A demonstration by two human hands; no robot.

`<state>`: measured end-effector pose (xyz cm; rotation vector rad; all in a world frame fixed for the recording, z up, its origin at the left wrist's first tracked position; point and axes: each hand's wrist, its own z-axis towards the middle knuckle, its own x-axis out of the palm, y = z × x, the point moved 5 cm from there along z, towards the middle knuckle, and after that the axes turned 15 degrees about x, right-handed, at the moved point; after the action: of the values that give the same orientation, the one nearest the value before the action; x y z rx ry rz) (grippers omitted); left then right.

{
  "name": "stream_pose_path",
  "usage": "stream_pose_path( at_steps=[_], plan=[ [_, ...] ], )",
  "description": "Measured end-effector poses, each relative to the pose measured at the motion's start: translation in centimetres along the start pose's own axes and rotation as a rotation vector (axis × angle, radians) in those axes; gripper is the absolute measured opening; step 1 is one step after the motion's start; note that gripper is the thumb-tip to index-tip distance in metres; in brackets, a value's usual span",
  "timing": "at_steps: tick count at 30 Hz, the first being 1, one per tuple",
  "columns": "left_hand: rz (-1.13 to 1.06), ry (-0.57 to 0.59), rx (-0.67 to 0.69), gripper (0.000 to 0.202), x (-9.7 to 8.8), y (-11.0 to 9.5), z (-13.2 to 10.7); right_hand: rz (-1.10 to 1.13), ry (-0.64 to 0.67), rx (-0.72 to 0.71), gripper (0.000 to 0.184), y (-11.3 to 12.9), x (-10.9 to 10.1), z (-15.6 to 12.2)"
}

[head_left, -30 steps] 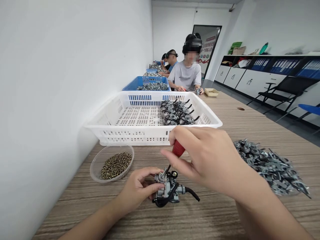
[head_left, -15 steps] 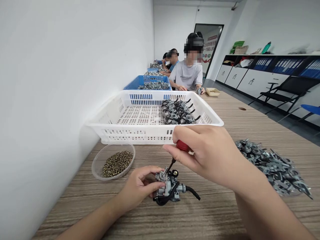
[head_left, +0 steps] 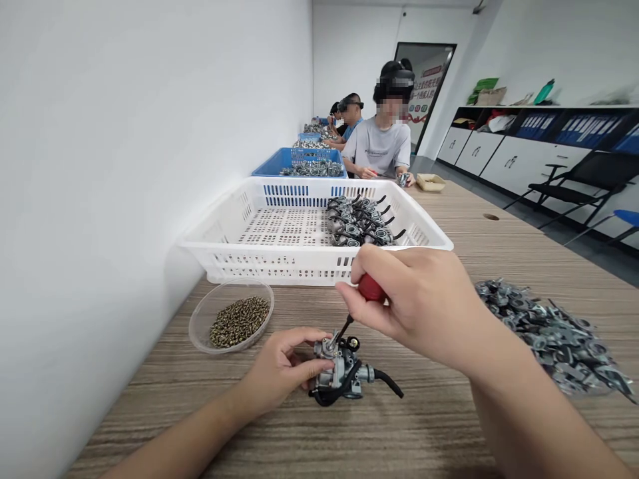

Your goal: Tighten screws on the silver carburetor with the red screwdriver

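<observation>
Screwdriver work on a carburetor [head_left: 340,370], which lies on the worktop [head_left: 299,442] directly in front of you, its black hose pointing right. Your left hand [head_left: 273,366] is partly closed, thumb and fingers parted by the width of the body they pinch from the left side. Your right hand [head_left: 422,303] is curled around the red handle of the screwdriver [head_left: 371,289], whose shaft slants down to the carburetor's top; the screw head, if any, is too small to make out. The step in hand appears to be turning 1 screw there. The next move calls for the tip kept seated and in line while your left hand resists the twist; a tilted shaft could slip. Left, screws [head_left: 240,322] lie in a clear dish [head_left: 198,327]; right, a heap of metal parts [head_left: 556,342]. Beyond, a white crate [head_left: 294,249] holds similar carburetors [head_left: 362,223] at its right side.
</observation>
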<state>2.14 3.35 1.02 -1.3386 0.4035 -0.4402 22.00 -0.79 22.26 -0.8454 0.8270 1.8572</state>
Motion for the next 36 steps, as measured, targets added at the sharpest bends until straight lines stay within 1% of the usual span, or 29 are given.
stream_pose_path(
  at_steps=[1, 3, 6, 7, 8, 9, 10, 14, 16, 17, 18, 19, 21, 22, 23, 24, 25, 27, 30, 31, 32, 33, 34, 36],
  plan=[
    [0.003, 0.002, -0.006, 0.052, 0.0, 0.1, 0.0, -0.002, 0.021, 0.045, 0.022, -0.1, 0.1, 0.1],
    [0.008, 0.000, -0.018, 0.055, 0.0, 0.2, 0.0, 0.081, 0.150, 0.098, 0.011, -0.3, 0.1, 0.0],
    [0.002, -0.002, -0.026, 0.055, 0.0, 0.4, -0.1, 0.299, 0.367, 0.062, 0.013, -0.6, -0.7, -0.7],
    [-0.002, -0.001, -0.027, 0.055, 0.0, 0.4, -0.1, 0.348, 0.415, 0.051, 0.014, -0.7, -1.0, -0.9],
    [-0.005, 0.002, -0.023, 0.054, 0.0, 0.4, -0.1, 0.367, 0.435, 0.052, 0.013, -0.9, -1.1, -1.0],
    [-0.007, 0.004, -0.020, 0.054, 0.0, 0.4, -0.1, 0.352, 0.429, 0.056, 0.010, -1.1, -1.1, -1.0],
    [-0.008, 0.006, -0.014, 0.054, 0.0, 0.4, -0.1, 0.308, 0.391, 0.054, 0.009, -1.2, -1.0, -1.0],
    [0.009, 0.012, 0.012, 0.052, -0.1, 0.1, -0.1, 0.066, 0.100, -0.002, 0.034, -0.4, -0.3, -0.4],
    [0.022, 0.015, 0.029, 0.050, -0.1, -0.1, 0.0, 0.008, 0.019, -0.011, 0.040, 0.2, -0.2, -0.3],
    [0.024, 0.019, 0.034, 0.049, -0.1, -0.1, 0.0, 0.006, 0.023, -0.007, 0.041, 0.3, -0.3, -0.3],
    [0.024, 0.023, 0.038, 0.049, -0.1, -0.1, 0.0, 0.023, 0.055, 0.005, 0.039, 0.3, -0.5, -0.3],
    [0.026, 0.026, 0.042, 0.048, -0.1, -0.1, 0.0, 0.063, 0.115, 0.015, 0.033, 0.2, -0.6, -0.4],
    [0.031, 0.025, 0.045, 0.049, -0.2, -0.1, 0.0, 0.206, 0.281, 0.029, 0.017, -0.2, -0.9, -0.7],
    [0.033, 0.022, 0.047, 0.049, -0.2, 0.0, 0.0, 0.287, 0.360, 0.032, 0.015, -0.4, -1.0, -0.9],
    [0.036, 0.017, 0.048, 0.049, -0.2, 0.0, 0.0, 0.353, 0.419, 0.030, 0.017, -0.6, -1.1, -1.0],
    [0.037, 0.016, 0.048, 0.049, -0.2, 0.0, 0.0, 0.392, 0.445, 0.020, 0.019, -0.7, -1.1, -1.0],
    [0.036, 0.016, 0.047, 0.048, -0.2, 0.0, 0.0, 0.401, 0.438, 0.008, 0.017, -0.8, -0.9, -0.9],
    [0.028, 0.019, 0.046, 0.047, -0.2, 0.1, 0.0, 0.336, 0.329, -0.021, 0.012, -0.8, -0.5, -0.6],
    [0.015, 0.018, 0.047, 0.048, -0.2, 0.2, 0.0, 0.185, 0.072, -0.055, 0.028, -0.3, -0.1, -0.2],
    [0.012, 0.018, 0.046, 0.048, -0.2, 0.2, 0.0, 0.139, 0.017, -0.050, 0.032, -0.1, 0.0, -0.1],
    [0.008, 0.016, 0.044, 0.048, -0.2, 0.3, 0.0, 0.100, -0.003, -0.036, 0.033, 0.0, 0.1, -0.1],
    [0.000, 0.015, 0.042, 0.049, -0.2, 0.4, 0.0, 0.079, 0.017, -0.011, 0.031, -0.1, 0.0, -0.1],
    [-0.010, 0.016, 0.041, 0.049, -0.2, 0.5, 0.0, 0.083, 0.069, 0.015, 0.027, -0.2, -0.1, -0.2],
    [-0.018, 0.017, 0.046, 0.050, -0.2, 0.5, 0.0, 0.180, 0.233, 0.043, 0.020, -0.6, -0.5, -0.4]
  ],
)
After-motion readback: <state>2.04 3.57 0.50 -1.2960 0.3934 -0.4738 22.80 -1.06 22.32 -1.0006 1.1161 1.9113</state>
